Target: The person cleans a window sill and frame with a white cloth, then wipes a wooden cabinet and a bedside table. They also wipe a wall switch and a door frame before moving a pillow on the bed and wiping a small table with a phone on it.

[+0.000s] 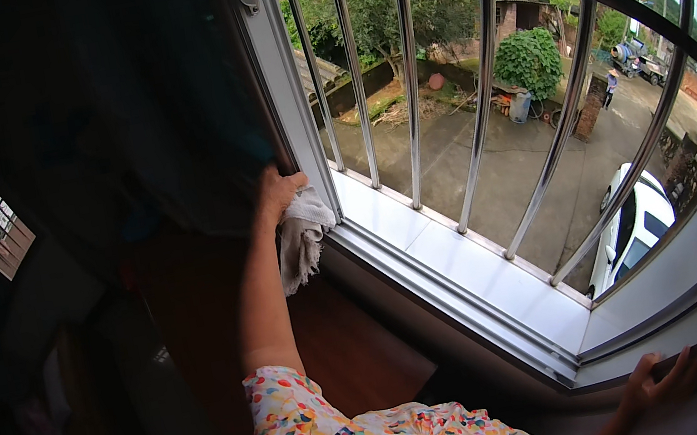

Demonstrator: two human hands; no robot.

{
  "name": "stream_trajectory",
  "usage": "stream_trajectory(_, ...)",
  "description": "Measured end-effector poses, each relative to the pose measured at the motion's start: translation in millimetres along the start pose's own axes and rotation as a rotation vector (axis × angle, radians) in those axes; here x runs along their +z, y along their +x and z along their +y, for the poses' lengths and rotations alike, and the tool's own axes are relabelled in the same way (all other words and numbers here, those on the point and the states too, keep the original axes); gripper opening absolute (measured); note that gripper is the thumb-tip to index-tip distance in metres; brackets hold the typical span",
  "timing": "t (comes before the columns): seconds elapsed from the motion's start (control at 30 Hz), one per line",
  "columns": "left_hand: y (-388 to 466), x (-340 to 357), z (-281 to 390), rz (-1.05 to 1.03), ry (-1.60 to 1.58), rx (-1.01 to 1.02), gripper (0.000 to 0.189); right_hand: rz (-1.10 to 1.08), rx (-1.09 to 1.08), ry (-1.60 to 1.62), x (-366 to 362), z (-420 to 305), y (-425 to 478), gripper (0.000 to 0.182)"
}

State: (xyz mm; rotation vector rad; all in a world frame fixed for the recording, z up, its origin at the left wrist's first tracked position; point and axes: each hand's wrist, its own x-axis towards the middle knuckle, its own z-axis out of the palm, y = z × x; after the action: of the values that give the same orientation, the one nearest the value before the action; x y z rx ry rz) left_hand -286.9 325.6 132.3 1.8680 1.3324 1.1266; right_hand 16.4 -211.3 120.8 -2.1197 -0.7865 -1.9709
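Observation:
With my left hand (pixel 280 191) I hold a greyish-white cloth (pixel 304 235) against the lower end of the window's left frame post (pixel 287 89). Part of the cloth hangs below the hand with a frayed edge. My right hand (pixel 662 378) rests at the lower right edge of the window frame (pixel 610 374), fingers spread and slightly bent; nothing shows in it. Between the hands runs the metal sliding track (pixel 451 293), with a white tiled sill (pixel 458 251) beyond it.
Shiny metal security bars (pixel 488 111) stand outside the sill. A dark curtain (pixel 191 105) hangs left of the window. Below is a reddish-brown surface (pixel 357 354). Outside lie a concrete yard (pixel 436 161), a white car (pixel 639 217) and a person (pixel 610 87) in a hat.

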Motion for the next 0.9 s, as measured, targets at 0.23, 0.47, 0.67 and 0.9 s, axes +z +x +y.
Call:
stream_trajectory(0.23,-19,-26,87,0.026,0.538,-0.006,0.050,0.008,0.011,0.047,0,-4,3,0.044)
stream_trajectory(0.47,6,-47,184,0.424,0.325,0.446,0.036,0.029,0.017,0.103,0,-6,3,0.044)
stream_trajectory(0.67,48,-41,199,0.796,0.477,0.978,0.043,0.181,0.050,0.095,11,-10,8,0.054)
stream_trajectory(0.9,96,-41,193,0.626,0.312,0.557,0.043,0.188,0.042,0.089,11,-11,8,0.052)
